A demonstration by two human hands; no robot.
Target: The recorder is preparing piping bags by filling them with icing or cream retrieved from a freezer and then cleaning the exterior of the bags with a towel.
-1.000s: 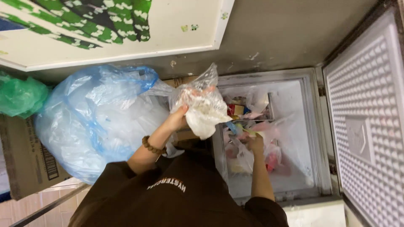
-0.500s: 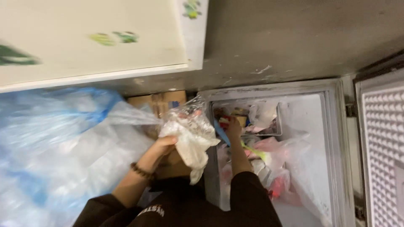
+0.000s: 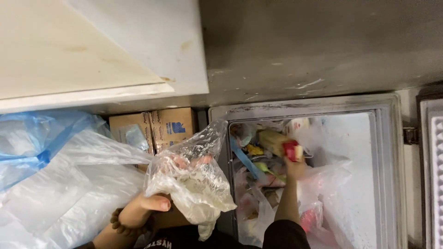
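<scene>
A person leans over an open chest freezer (image 3: 383, 138), both arms stretched forward from dark sleeves. The left hand (image 3: 143, 210), a beaded bracelet (image 3: 115, 221) at its wrist, is raised beside the freezer's left wall, fingers clenched around the gathered lower part of a crumpled clear plastic bag (image 3: 191, 177) whose pale contents sag toward its bottom; the bag hangs over the freezer's left rim, partly outside it. The right hand (image 3: 294, 167) reaches down into the freezer and grips a small red-and-pale packet (image 3: 291, 150), lifted just above the heap of goods. The freezer's interior is crowded on its left and centre with loose plastic bags, a yellowish block (image 3: 272, 140), a blue strip (image 3: 244, 161) and pink wrapped items (image 3: 311, 219), while the frosted white wall on the right side has bare space beside it. The raised lid (image 3: 434, 175) stands at the far right edge. To the left of the freezer, a large clear and blue plastic bag (image 3: 55, 175) fills the floor area, pressing close against the left arm, and cardboard boxes (image 3: 157, 127) sit wedged behind it under a pale board (image 3: 92, 60). A grey concrete wall (image 3: 323, 46) runs above.
</scene>
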